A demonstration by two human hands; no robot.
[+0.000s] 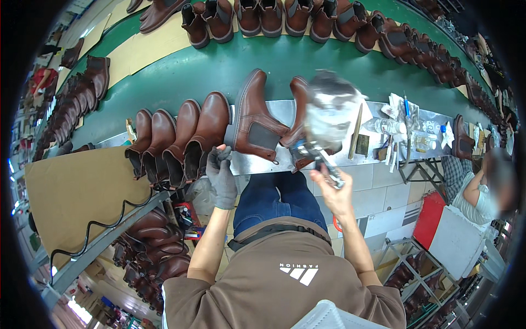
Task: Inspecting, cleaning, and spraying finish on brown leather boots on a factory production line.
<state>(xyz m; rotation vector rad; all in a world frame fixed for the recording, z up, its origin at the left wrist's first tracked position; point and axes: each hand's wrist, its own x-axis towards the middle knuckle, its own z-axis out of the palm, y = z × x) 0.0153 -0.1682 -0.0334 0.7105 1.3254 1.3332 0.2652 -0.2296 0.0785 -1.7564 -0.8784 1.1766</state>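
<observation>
My right hand [332, 187] is wrapped around the handle of what looks like a spray gun [324, 164]. Its large silvery-white cup [331, 112] is blurred by motion. Behind that cup, a brown ankle boot [298, 107] is partly hidden. Beside it, a brown Chelsea boot [253, 118] with a dark elastic side panel lies on its side on the metal strip [246, 164]. My left hand [221, 178], in a grey glove with a bare fingertip showing, is closed near that boot's heel end. Whatever its fingers may hold is hidden. Several brown boots [189, 123] stand just left of it.
Rows of brown boots [271, 19] line the far side of the green table [164, 71]. Plastic bottles [386, 126], a brush-like tool [356, 129] and rags lie to the right. A cardboard sheet [82, 192] with a black cable is at left. A person [482, 189] sits at right.
</observation>
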